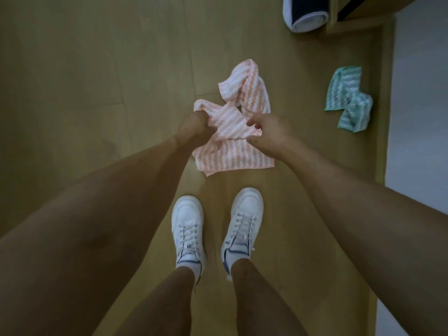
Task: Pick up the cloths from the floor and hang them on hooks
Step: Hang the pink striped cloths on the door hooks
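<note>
Two striped cloths, one pink [234, 132], one teal [348, 98], two white sneakers [188, 229], one rolled dark mat [306, 13]

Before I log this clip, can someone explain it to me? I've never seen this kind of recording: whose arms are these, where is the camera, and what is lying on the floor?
There is no robot here. A person wears one wide-angle camera on the head, looking down, so you see their own arms, legs and white sneakers from above. That is the only view.

The surface is a wooden floor. Both hands are down at a pink striped cloth: the left hand and the right hand each pinch its crumpled fabric. Much of it seems to lie on the floor.

A green striped cloth lies untouched off to the right, near a pale strip along the floor's edge. At the top, a dark rolled item with a white edge sits beside a wooden frame. No hooks are in view.
</note>
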Action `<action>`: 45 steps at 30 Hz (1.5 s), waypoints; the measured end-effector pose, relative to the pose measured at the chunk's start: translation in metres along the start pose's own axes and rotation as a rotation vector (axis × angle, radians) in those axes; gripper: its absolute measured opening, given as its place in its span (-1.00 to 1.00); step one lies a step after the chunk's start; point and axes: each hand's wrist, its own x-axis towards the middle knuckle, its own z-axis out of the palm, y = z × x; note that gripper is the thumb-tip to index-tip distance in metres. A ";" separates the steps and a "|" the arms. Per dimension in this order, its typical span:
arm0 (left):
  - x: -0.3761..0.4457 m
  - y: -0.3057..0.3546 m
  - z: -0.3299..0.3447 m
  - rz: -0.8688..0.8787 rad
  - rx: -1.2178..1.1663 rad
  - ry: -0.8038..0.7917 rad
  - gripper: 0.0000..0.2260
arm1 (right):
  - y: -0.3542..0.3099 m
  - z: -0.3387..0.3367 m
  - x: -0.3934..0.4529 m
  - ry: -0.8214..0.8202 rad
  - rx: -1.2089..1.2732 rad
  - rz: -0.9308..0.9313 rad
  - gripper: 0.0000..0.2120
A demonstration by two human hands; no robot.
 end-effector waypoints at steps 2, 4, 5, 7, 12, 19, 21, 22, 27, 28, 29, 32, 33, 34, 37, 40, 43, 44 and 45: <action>0.010 -0.001 0.009 -0.014 0.016 0.003 -0.66 | 0.005 0.005 0.008 0.002 0.014 -0.015 -0.59; 0.010 0.001 0.011 -0.033 0.014 0.036 -0.75 | 0.008 0.006 0.011 0.018 0.014 -0.031 -0.59; 0.005 0.002 0.010 -0.040 0.018 0.056 -0.78 | 0.008 0.004 0.010 0.022 0.017 -0.037 -0.60; -0.008 0.010 0.002 -0.009 0.038 0.091 -0.81 | 0.005 -0.002 0.003 0.025 0.030 -0.054 -0.60; -0.069 0.048 -0.041 0.236 0.063 0.081 -0.83 | -0.015 -0.035 -0.037 0.062 0.096 -0.149 -0.62; -0.179 0.144 -0.147 0.466 0.030 0.123 -0.85 | -0.056 -0.141 -0.135 0.151 0.163 -0.263 -0.62; -0.213 0.173 -0.183 0.542 0.045 0.158 -0.86 | -0.066 -0.180 -0.168 0.203 0.150 -0.231 -0.73; -0.230 0.188 -0.200 0.574 0.054 0.174 -0.87 | -0.070 -0.199 -0.186 0.237 0.160 -0.212 -0.76; -0.318 0.262 -0.285 0.726 0.142 0.238 -0.88 | -0.098 -0.293 -0.284 0.439 0.216 -0.232 -0.84; -0.335 0.276 -0.301 0.757 0.165 0.252 -0.88 | -0.103 -0.310 -0.304 0.463 0.221 -0.234 -0.85; -0.351 0.289 -0.316 0.782 0.194 0.255 -0.87 | -0.107 -0.326 -0.324 0.483 0.228 -0.229 -0.86; -0.400 0.325 -0.354 0.868 0.254 0.241 -0.85 | -0.118 -0.370 -0.387 0.545 0.283 -0.154 -0.86; -0.414 0.337 -0.366 0.900 0.263 0.237 -0.86 | -0.121 -0.383 -0.408 0.588 0.302 -0.127 -0.82; -0.429 0.348 -0.377 0.939 0.265 0.233 -0.88 | -0.123 -0.394 -0.429 0.632 0.311 -0.103 -0.79; -0.472 0.382 -0.406 1.047 0.295 0.241 -0.89 | -0.125 -0.422 -0.489 0.749 0.298 -0.025 -0.86; -0.511 0.414 -0.421 1.173 0.326 0.273 -0.89 | -0.125 -0.438 -0.546 0.884 0.297 0.049 -0.83; -0.551 0.442 -0.429 1.323 0.342 0.297 -0.91 | -0.129 -0.445 -0.598 1.028 0.290 0.109 -0.81; -0.566 0.449 -0.432 1.362 0.351 0.307 -0.92 | -0.131 -0.446 -0.615 1.069 0.307 0.131 -0.86; -0.580 0.456 -0.434 1.394 0.360 0.312 -0.92 | -0.134 -0.445 -0.632 1.101 0.329 0.146 -0.92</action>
